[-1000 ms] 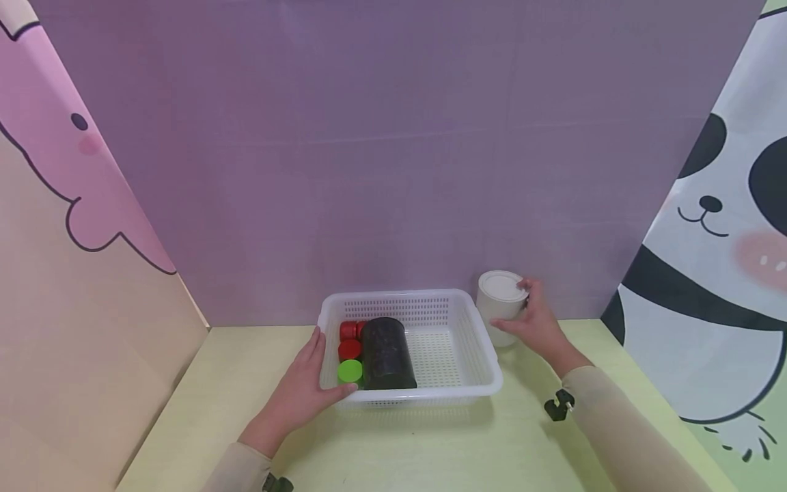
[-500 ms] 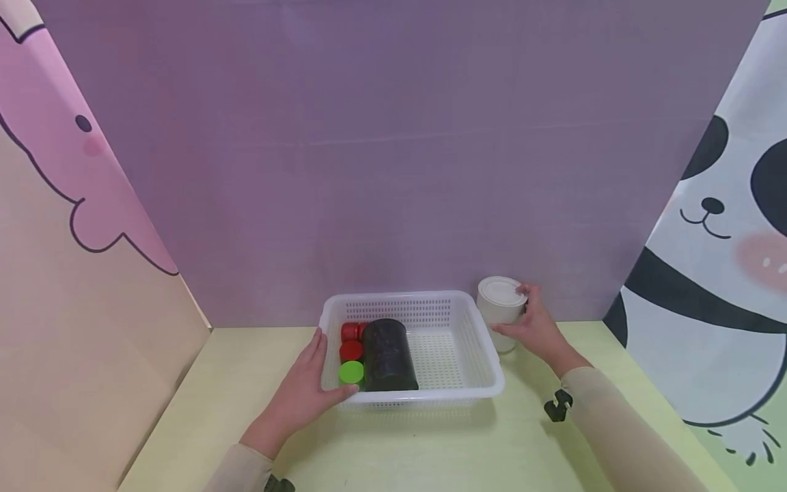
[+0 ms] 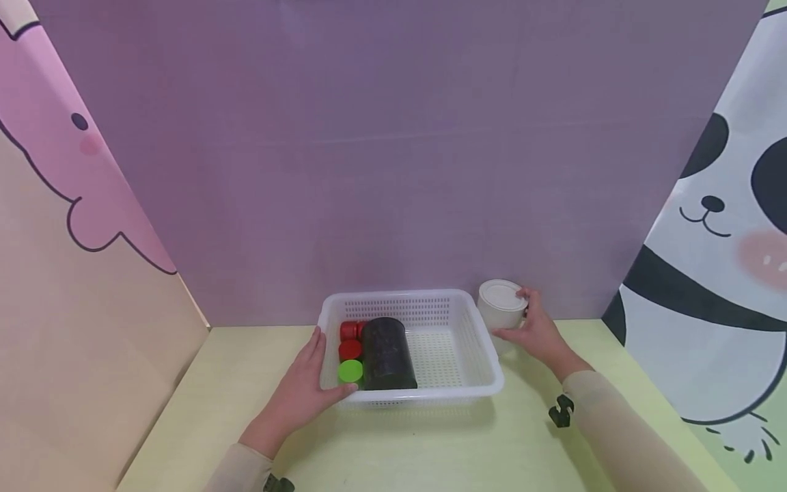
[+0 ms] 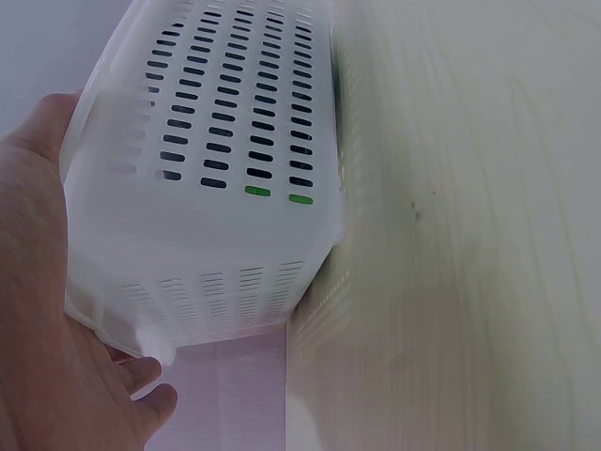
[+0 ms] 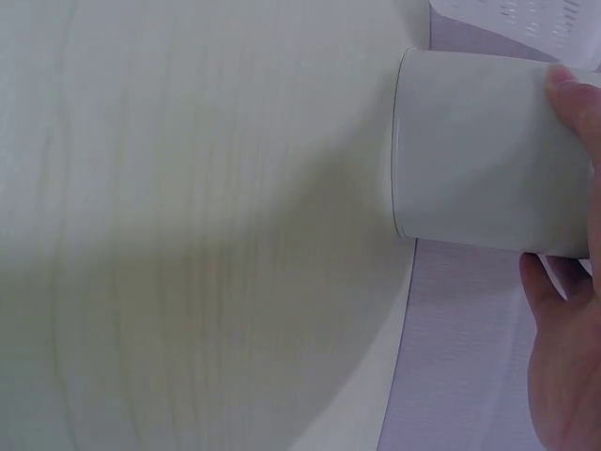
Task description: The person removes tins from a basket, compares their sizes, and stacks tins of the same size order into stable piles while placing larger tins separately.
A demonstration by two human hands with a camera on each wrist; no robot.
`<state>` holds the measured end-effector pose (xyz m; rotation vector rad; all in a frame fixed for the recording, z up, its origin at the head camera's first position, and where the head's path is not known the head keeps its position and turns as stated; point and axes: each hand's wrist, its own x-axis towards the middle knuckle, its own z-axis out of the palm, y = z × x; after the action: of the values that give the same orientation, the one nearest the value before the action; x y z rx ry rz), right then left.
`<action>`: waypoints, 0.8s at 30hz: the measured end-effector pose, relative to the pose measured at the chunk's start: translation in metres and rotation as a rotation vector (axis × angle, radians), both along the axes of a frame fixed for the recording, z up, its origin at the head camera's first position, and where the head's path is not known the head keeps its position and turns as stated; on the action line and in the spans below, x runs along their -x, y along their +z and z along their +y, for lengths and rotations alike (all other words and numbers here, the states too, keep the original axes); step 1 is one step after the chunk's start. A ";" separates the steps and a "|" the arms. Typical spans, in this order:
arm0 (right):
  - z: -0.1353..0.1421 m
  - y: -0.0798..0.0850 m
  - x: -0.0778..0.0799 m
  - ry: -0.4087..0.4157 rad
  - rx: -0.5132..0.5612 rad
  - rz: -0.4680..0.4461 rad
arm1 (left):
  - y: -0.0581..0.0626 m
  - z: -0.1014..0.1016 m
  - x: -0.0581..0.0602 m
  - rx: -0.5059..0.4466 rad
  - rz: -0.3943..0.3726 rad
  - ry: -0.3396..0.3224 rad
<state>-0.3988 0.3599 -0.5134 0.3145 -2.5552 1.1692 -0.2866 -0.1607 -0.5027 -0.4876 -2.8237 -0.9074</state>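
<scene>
A white perforated plastic basket (image 3: 430,394) stands on the table. My left hand (image 3: 298,386) holds its front left corner, with the thumb at the front rim and the fingers along the left side. Inside, at the left, are a dark cylinder (image 3: 389,355) lying lengthwise, several red caps (image 3: 350,350) and a bright green cap (image 3: 350,372). Just right of the basket, my right hand (image 3: 535,331) grips a white lidded can (image 3: 502,307) between thumb and fingers. In the right wrist view, the upright can's base is close to the tabletop.
A purple backdrop (image 3: 399,171) rises directly behind the basket and can. The pale wooden table (image 3: 418,451) extends toward me. Side panels stand at left and right, the right one with a printed panda (image 3: 707,273).
The right hand has lowered the white can beside the basket's right side. The left hand and the basket have stayed in place.
</scene>
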 end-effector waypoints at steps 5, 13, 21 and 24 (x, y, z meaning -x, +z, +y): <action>0.000 -0.004 0.000 -0.008 -0.007 -0.007 | -0.001 0.000 0.000 -0.009 -0.004 0.002; -0.002 -0.006 -0.002 0.027 0.045 0.003 | -0.003 0.001 0.000 -0.013 -0.002 0.010; -0.004 -0.001 -0.010 0.037 0.060 0.022 | -0.005 0.000 0.002 -0.010 -0.002 0.000; -0.003 0.001 -0.012 0.042 0.068 0.024 | -0.005 0.000 0.002 -0.008 -0.006 -0.002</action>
<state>-0.3868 0.3564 -0.5121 0.3660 -2.4929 1.2570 -0.2887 -0.1609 -0.5074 -0.4873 -2.8240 -0.9221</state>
